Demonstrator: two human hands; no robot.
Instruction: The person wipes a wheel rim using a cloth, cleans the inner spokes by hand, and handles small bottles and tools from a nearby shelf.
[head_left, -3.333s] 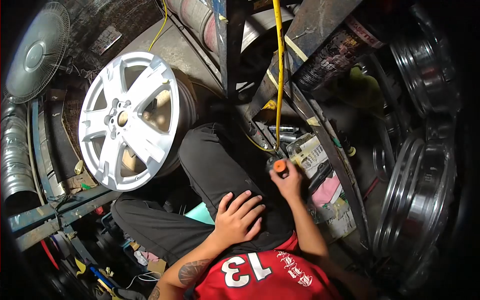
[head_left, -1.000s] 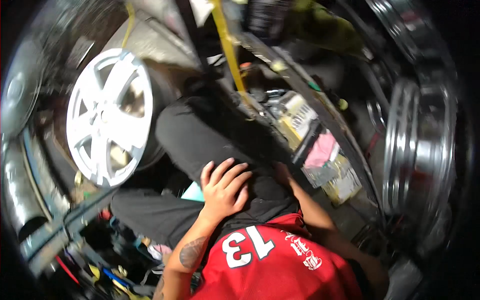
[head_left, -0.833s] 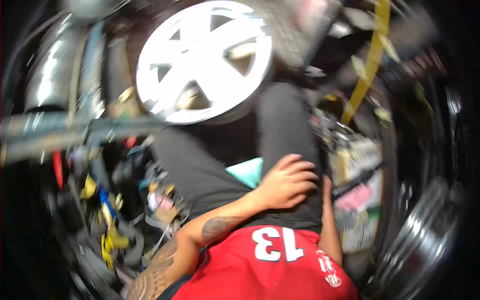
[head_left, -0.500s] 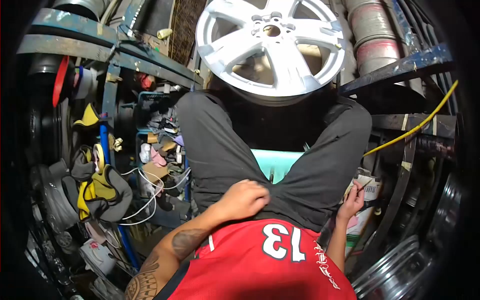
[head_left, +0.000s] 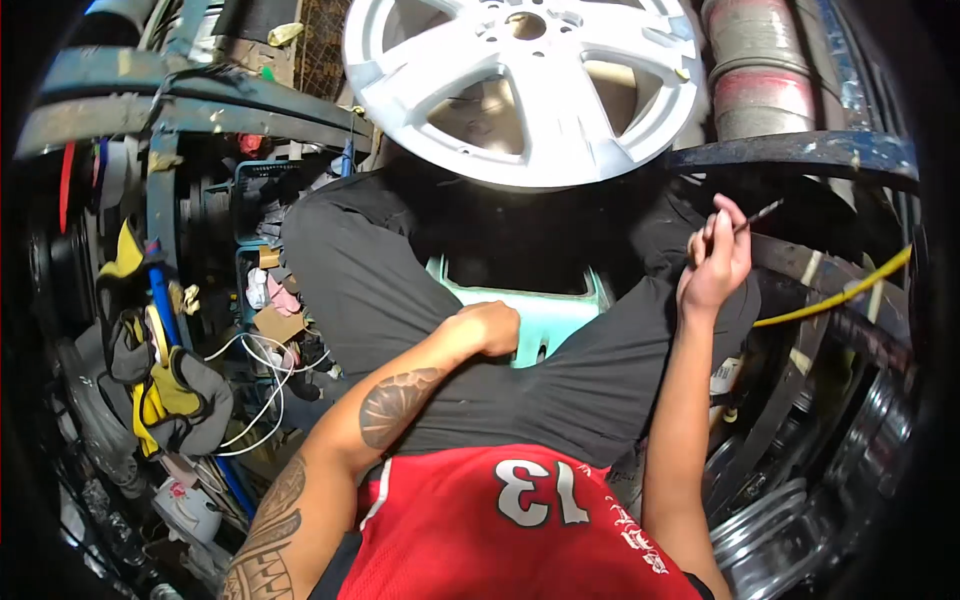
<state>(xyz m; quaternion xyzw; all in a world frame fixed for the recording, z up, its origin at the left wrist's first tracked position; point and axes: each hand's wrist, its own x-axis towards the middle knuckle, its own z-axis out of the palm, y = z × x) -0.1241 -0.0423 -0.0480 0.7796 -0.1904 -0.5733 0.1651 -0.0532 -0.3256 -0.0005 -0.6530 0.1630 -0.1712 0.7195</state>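
Note:
My right hand (head_left: 715, 262) is raised above my right thigh, its fingers pinching a thin, dark, stick-like tool (head_left: 765, 214) with a pale tip; I cannot make out its exact kind. My left hand (head_left: 488, 328) lies curled into a loose fist on my inner left thigh, beside a mint-green plastic seat (head_left: 555, 312) between my legs. Nothing shows in that fist. In front of my knees, a silver alloy wheel rim (head_left: 560, 110) sits face up, apart from both hands.
Blue metal rails (head_left: 790, 150) flank the wheel. Grey-and-yellow padded gear (head_left: 185, 390) and a white cable (head_left: 278, 395) hang at left, near crates of scraps (head_left: 265, 250). A yellow hose (head_left: 840, 296) runs at right, above stacked chrome rims (head_left: 770, 530). Reddish-grey metal cylinders (head_left: 765, 95) stand at upper right.
My right hand has risen forward from beside my hip with the thin tool. My left hand has slid forward along the thigh and curled tighter. The view has shifted slightly.

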